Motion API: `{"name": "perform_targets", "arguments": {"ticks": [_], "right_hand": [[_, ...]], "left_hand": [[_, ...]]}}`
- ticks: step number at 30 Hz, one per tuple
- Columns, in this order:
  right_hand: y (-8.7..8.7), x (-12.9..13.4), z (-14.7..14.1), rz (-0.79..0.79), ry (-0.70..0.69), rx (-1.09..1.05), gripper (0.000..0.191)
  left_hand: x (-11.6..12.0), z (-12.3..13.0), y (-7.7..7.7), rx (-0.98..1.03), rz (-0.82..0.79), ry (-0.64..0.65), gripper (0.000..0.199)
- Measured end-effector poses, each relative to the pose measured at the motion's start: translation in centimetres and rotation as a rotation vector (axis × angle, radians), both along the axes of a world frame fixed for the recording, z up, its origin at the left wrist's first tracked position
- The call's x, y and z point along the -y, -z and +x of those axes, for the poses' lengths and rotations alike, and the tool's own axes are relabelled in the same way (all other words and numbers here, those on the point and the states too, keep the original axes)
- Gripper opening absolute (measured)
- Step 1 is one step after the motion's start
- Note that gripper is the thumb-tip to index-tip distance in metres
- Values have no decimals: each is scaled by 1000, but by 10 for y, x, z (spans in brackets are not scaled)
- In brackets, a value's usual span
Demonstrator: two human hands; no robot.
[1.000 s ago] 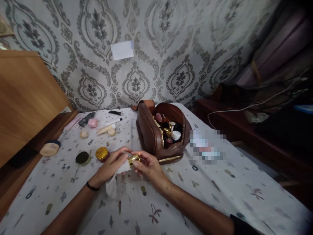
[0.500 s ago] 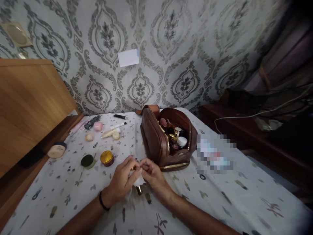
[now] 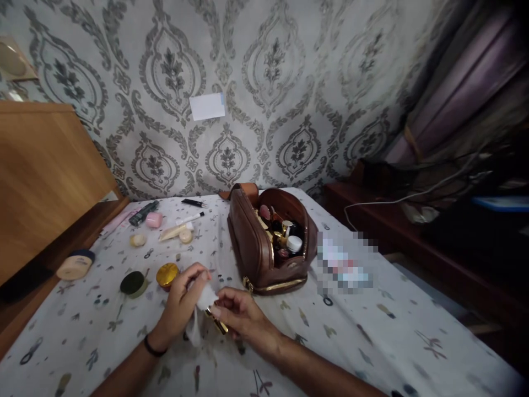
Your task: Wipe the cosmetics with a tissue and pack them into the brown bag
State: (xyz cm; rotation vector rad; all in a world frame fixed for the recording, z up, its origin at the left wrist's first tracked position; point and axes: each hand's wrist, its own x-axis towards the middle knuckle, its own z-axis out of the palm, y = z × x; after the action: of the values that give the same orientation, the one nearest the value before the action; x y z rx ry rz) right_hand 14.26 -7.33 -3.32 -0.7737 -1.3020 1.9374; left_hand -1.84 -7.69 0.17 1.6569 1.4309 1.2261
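Note:
My left hand (image 3: 182, 303), with a black band at the wrist, is closed on a crumpled white tissue (image 3: 205, 298), part of which hangs below the fingers. My right hand (image 3: 243, 315) pinches a small shiny gold item (image 3: 218, 322) against the tissue's lower side. Just beyond my hands stands an open brown leather bag (image 3: 258, 248) holding several cosmetics, among them a white-lidded jar (image 3: 293, 243). A gold-lidded jar (image 3: 167, 274) is close to my left hand, and a dark green-lidded jar (image 3: 133, 284) lies farther left.
Behind these, a cream tube (image 3: 173, 231), a pink jar (image 3: 154, 220) and a black pen-like item (image 3: 194, 203) lie on the patterned cloth (image 3: 351, 342). A beige jar (image 3: 75, 264) sits by the wooden cabinet (image 3: 45, 171). Right of the bag is a blurred-out item (image 3: 345, 262).
The view has turned slightly right. My hands have drawn a little apart; the tissue is now mostly in my left hand, and the gold item is tilted in my right fingers.

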Motion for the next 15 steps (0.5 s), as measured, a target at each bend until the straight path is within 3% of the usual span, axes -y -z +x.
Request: {"name": "perform_targets", "arguments": {"ticks": [8, 11, 15], "right_hand": [[-23, 8, 14, -99, 64, -76, 53], [-34, 12, 39, -69, 111, -92, 47], [-50, 14, 91, 9, 260, -53, 34]], "left_hand": [[1, 1, -1, 316, -240, 44, 32], [4, 13, -13, 168, -158, 94, 30], [2, 36, -30, -217, 73, 231, 23]]}}
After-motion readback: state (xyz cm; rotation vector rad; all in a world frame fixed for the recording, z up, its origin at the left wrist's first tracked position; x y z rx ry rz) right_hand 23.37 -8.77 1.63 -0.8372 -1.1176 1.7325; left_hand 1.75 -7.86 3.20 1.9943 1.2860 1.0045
